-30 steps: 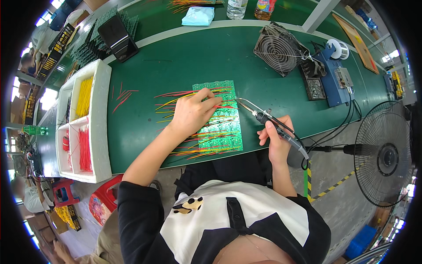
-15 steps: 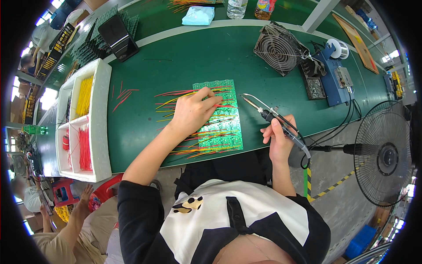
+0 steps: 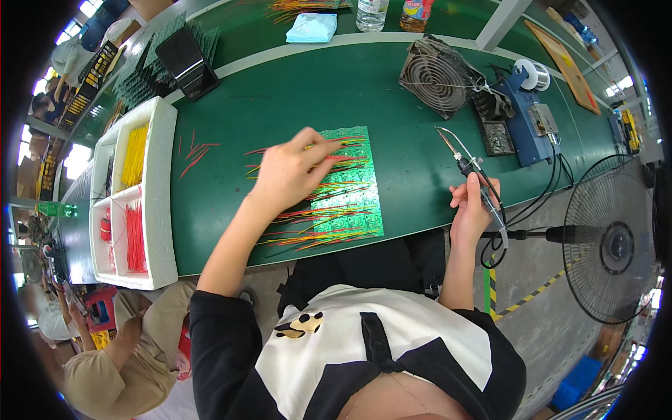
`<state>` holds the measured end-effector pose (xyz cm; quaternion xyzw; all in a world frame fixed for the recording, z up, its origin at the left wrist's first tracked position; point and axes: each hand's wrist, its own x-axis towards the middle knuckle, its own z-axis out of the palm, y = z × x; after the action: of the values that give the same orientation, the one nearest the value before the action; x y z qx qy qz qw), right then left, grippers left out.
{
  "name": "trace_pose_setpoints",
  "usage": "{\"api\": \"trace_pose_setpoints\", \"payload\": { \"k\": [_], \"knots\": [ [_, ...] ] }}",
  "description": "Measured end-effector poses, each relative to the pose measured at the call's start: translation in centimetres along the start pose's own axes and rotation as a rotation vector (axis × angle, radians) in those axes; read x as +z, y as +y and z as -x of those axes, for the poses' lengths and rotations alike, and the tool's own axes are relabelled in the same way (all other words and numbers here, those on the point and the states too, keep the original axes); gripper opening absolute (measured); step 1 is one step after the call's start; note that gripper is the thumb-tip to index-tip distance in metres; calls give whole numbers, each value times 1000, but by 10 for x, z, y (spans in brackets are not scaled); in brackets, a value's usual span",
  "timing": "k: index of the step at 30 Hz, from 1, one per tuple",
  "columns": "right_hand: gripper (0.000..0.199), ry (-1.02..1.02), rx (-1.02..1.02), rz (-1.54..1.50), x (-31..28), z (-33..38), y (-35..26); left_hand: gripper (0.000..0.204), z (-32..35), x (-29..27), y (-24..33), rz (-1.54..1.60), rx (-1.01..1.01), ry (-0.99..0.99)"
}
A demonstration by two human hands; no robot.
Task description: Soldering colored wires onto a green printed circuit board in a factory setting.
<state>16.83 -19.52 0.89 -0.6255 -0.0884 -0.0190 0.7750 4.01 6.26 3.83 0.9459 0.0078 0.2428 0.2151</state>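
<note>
Head cam looking straight down at my green bench (image 3: pixel 420 161). My left hand (image 3: pixel 290 171) is up over the top left corner of the green circuit board (image 3: pixel 346 185), fingers loosely curled with the fingertips pinching toward one of the thin wires; it's a bit blurred, so I can't tell if anything is really caught in that grip. The board lies flat near the front edge, one single panel, with loads of red, yellow and orange wire leads (image 3: pixel 294 234) fanning out its left side, too many to count.

My right hand (image 3: pixel 472 210) is off to the right of the board, well apart from it, wrapped around one soldering iron (image 3: pixel 470 171) with the tip pointing up and away.

Stuff around: one white sorting tray (image 3: pixel 164 203) on the left with yellow wires in one compartment and red in another, one small grey fan (image 3: pixel 437 73) at the back, one blue soldering station (image 3: pixel 528 122) beside it, one light blue cloth (image 3: pixel 311 28), two bottles (image 3: pixel 392 12) at the far edge, and one big floor fan (image 3: pixel 612 245) on my right.
</note>
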Motion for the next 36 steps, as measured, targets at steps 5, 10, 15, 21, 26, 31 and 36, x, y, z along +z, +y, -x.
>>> {"api": "trace_pose_setpoints", "payload": {
  "k": [5,10,15,21,26,31,36],
  "knots": [
    [14,3,-6,-39,-4,0,3,9,-3,-27,16,99,-157,-9],
    [16,-31,-19,-33,-3,-3,6,6,17,-11,29,227,-138,-26],
    [18,-37,-61,-8,1,-2,7,8,28,6,33,189,-123,-33],
    [21,-18,-27,-32,-2,0,6,10,35,19,35,159,-106,20],
    [19,-79,-39,-65,-6,3,9,13,39,25,33,41,-67,57],
    [17,-91,-9,-61,-5,7,5,15,36,24,35,5,-57,53],
    [18,-120,79,-133,-6,16,0,17,38,25,32,-34,-30,54]
  ]
}}
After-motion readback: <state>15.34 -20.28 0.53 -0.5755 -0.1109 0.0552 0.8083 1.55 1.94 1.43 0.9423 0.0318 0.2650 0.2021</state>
